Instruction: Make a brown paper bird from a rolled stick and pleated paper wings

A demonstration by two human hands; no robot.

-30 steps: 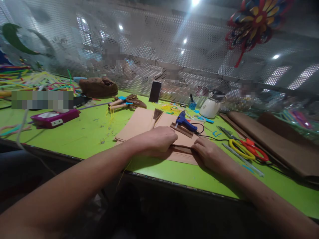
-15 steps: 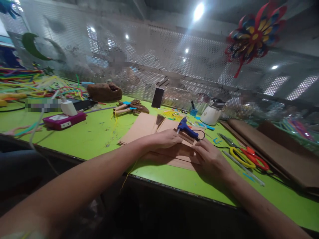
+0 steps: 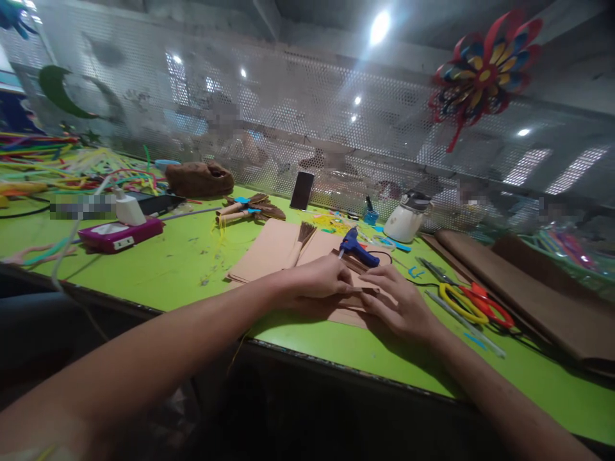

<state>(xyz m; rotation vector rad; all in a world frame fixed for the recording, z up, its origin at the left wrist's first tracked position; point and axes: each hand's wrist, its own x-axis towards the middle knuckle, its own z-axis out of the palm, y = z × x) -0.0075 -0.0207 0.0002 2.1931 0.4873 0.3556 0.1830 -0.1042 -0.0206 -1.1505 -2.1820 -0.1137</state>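
My left hand point(image 3: 323, 276) is closed, with its fingertips curled down at a narrow strip of brown paper point(image 3: 362, 292). From the other side, my right hand point(image 3: 402, 302) pinches the strip between thumb and fingers; part of the strip is hidden by the hands. Beneath them lie sheets of tan paper point(image 3: 262, 246). A blue hot glue gun point(image 3: 358, 246) rests just beyond my fingers, nozzle down to the left. On the paper to the left lies a small bundle with dark bristle-like ends point(image 3: 303, 235).
At right are yellow-handled scissors point(image 3: 464, 304), red-handled scissors point(image 3: 490, 306) and folded brown paper point(image 3: 523, 301). A white jar point(image 3: 407, 218), a phone point(image 3: 302, 190) and brown winged crafts point(image 3: 250, 208) stand or lie behind. A purple power strip point(image 3: 122, 234) with a white cable sits left.
My hands have lowered the brown piece toward the tan sheets, and it now shows as a thin edge. My right fingers have stretched further over it. The view has shifted slightly.
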